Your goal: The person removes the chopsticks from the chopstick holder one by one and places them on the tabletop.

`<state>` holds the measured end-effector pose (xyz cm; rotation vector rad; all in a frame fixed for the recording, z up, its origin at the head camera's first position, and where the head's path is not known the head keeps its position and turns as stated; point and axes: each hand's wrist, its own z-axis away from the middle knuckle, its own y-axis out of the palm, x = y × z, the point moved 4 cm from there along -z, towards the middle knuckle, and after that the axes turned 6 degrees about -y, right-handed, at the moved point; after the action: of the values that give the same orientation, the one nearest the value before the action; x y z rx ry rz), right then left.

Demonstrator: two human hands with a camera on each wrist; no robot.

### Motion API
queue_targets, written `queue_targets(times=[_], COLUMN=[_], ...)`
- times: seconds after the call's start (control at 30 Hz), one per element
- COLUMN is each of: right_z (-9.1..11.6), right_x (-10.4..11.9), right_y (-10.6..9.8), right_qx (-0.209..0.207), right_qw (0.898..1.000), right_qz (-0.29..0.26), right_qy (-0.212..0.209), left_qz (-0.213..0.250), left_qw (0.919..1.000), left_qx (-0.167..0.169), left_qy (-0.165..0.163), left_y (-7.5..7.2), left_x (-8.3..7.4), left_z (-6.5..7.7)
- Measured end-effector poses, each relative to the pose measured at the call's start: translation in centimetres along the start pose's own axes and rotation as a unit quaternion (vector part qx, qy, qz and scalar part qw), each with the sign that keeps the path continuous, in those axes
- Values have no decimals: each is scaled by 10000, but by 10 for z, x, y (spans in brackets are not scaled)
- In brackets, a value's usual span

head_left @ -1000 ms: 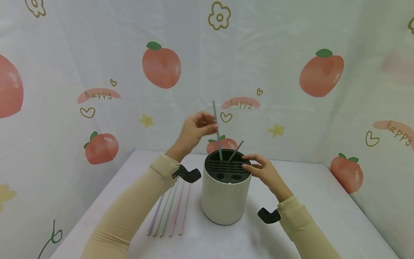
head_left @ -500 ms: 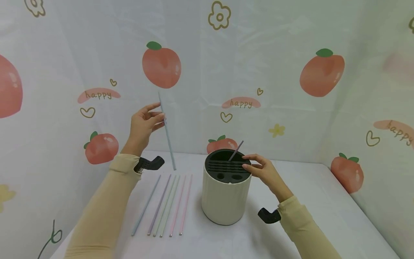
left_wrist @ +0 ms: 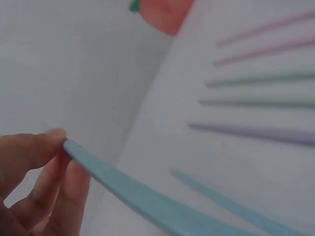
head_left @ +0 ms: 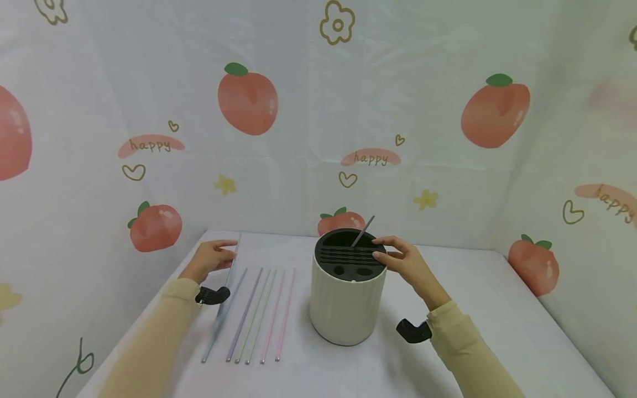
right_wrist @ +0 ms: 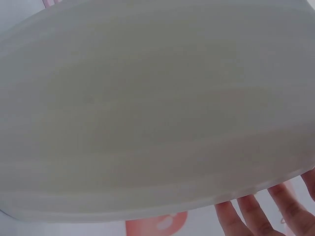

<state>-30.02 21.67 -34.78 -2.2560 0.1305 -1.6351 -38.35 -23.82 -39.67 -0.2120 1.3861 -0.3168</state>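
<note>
At the left of the head view my left hand [head_left: 211, 258] pinches a thin blue stick [left_wrist: 123, 184] between thumb and fingers. Slanting down toward me, it overlaps a second blue stick [head_left: 234, 296] lying on the table. Beside that lie a purple stick [head_left: 245, 315], two pale green sticks [left_wrist: 261, 79] and two pink ones [left_wrist: 268, 51], roughly in a row. My right hand [head_left: 408, 265] rests at the right rim of a cream cylindrical pen holder [head_left: 345, 309], its fingers extended. A purple stick [head_left: 364, 229] leans out of the black insert's rear compartment.
The black insert [head_left: 343, 255] has narrow slots across its middle and two round holes at the front. White cloth covers the table [head_left: 473, 320], and a fruit-printed curtain [head_left: 398, 66] stands behind and at both sides.
My left hand has carried the blue stick out of the pen holder's rear compartment, leftward and then down beside the row of sticks. The right hand and the pen holder have stayed in place.
</note>
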Motion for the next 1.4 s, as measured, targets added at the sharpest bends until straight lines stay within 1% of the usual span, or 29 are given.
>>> queue_targets(times=[0.1,0.2,0.37,0.5,0.63,0.73,0.8,1.03,1.2,1.4], right_z=[0,0,-1,-1,-1,-1,-1,0,0,0], right_x=[0,0,1,1,0,0,0,0,0,0], right_y=[0,0,1,1,1,1,0,0,0,0], right_qx=[-8,-26,-40,-40,-8,21,33,46,41,36], right_qw=[10000,10000,9999,10000,10000,10000,10000,10000,10000,10000], right_qz=[21,59,30,7,-8,-69,-90,13,38,47], right_qy=[24,61,88,83,43,11,-10,5,13,7], left_qz=[-83,-121,-331,-399,-431,-584,-668,-942,-971,-1003], left_qw=[9995,9986,9967,9959,9964,9961,9952,9928,9923,9923], left_qx=[118,175,125,85,39,36,-17,-156,-156,-123], left_qy=[-285,-493,-725,-801,-732,-667,-721,-719,-757,-716], left_y=[1,1,1,2,5,7,7,9,11,11], left_x=[22,39,60,70,72,71,72,74,72,70], left_z=[-1,-1,2,1,1,2,1,-1,-1,2])
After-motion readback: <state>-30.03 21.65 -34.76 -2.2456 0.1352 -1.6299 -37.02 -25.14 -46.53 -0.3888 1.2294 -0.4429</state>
